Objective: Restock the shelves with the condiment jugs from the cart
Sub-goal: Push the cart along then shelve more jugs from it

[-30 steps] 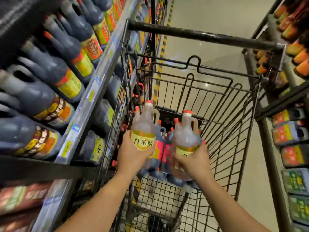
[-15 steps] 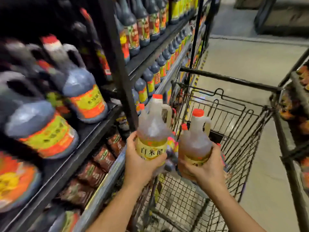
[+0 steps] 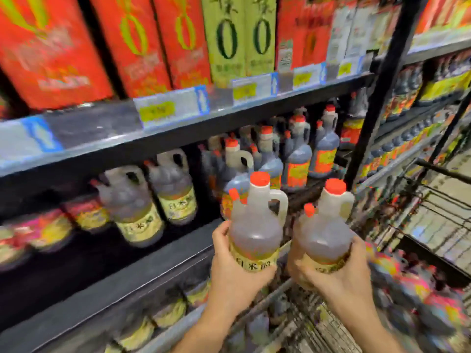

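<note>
Two clear plastic jugs of pale liquid, red-capped and yellow-labelled, are held at lower centre: one (image 3: 254, 233) clasped by the left hand (image 3: 235, 273), the other (image 3: 322, 238) by the right hand (image 3: 339, 278). Full, they are judged heavy and slick; the moulded neck handles would be safer.

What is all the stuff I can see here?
held jugs: two, pale with red caps, one per hand
pale shelf jugs: a few, yellow labels, middle shelf left
dark jugs: many, red-orange labels, middle shelf right
boxes: several, red, some green, top shelf
price tags: several, yellow, shelf edge
cart: one, black wire, right
left hand: grip on left jug
right hand: grip on right jug
</note>
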Demonstrator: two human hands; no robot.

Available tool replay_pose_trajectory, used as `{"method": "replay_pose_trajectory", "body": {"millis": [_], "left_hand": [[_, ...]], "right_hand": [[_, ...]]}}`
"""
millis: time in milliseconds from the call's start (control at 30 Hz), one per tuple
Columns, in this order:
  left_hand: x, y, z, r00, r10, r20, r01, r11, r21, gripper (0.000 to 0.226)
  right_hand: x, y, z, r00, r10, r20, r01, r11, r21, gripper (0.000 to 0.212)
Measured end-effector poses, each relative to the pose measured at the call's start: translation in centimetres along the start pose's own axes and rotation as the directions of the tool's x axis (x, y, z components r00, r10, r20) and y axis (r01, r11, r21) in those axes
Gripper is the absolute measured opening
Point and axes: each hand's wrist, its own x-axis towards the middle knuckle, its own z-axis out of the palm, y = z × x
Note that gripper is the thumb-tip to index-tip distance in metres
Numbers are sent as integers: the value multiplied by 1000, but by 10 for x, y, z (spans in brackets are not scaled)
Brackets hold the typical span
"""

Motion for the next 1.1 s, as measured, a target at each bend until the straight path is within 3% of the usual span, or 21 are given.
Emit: {"method": "replay_pose_trajectory", "body": {"millis": [67,167,200,400,533,767,1100], "left_hand": [[-8,2,-36,997,-1,-76,2,1000,16,95],[-17,8,-84,982,-52,-181,55,998,8,94],[-19,10,-98,975,-63,-213,68,998,17,93],[-19,6,-156,920,-83,-383,128,988,92,85],[-7,-3,-169,881,-102,-463,180,975,127,88],[18,-20,-155,837,-132,-531,243,959,145,73],[33,-27,-139,809,-87,-582,243,950,196,82]], "right_hand": [[-15,13,23,991,-55,120,84,962,-260,82],[-33,30,59,967,-108,232,192,907,-376,92],[-37,34,71,940,-148,306,285,833,-473,91],[-39,56,131,878,-150,454,396,761,-514,89],[-28,67,159,865,-128,485,396,769,-502,89],[-2,80,187,851,-160,500,419,780,-464,88],[20,97,191,829,-163,534,455,753,-476,86]]}}
